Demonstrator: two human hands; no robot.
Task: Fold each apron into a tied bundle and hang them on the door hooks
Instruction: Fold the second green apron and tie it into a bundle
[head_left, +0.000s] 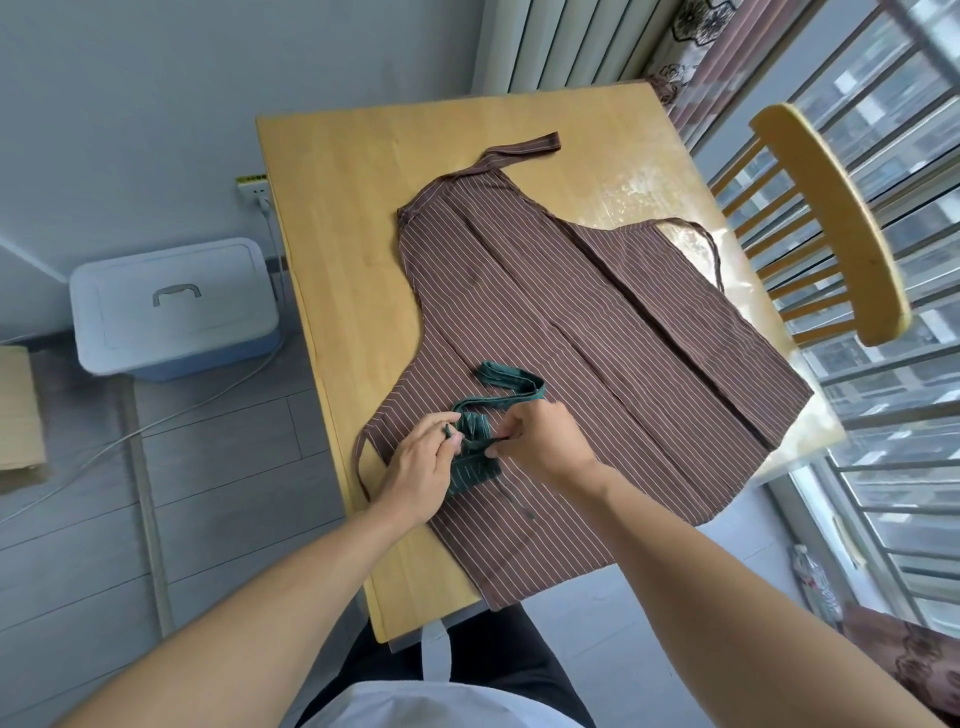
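Note:
A brown pin-striped apron (597, 332) lies spread flat on the wooden table (353, 218), its neck strap at the far end and a thin tie trailing off each side. On its near left part sits a green striped apron folded into a small bundle (472, 470), with its wide green neck loop (511, 387) lying just beyond. My left hand (421, 467) pinches one thin green tie end at the bundle's left. My right hand (545, 434) pinches the other tie end on the right. The strings cross over the bundle between my fingers.
A wooden chair (831, 223) stands at the table's right, against a barred window (893, 130). A white and blue lidded storage box (174, 306) sits on the floor at the left, with a wall socket (254, 189) and cable beside it. Curtains hang at the back.

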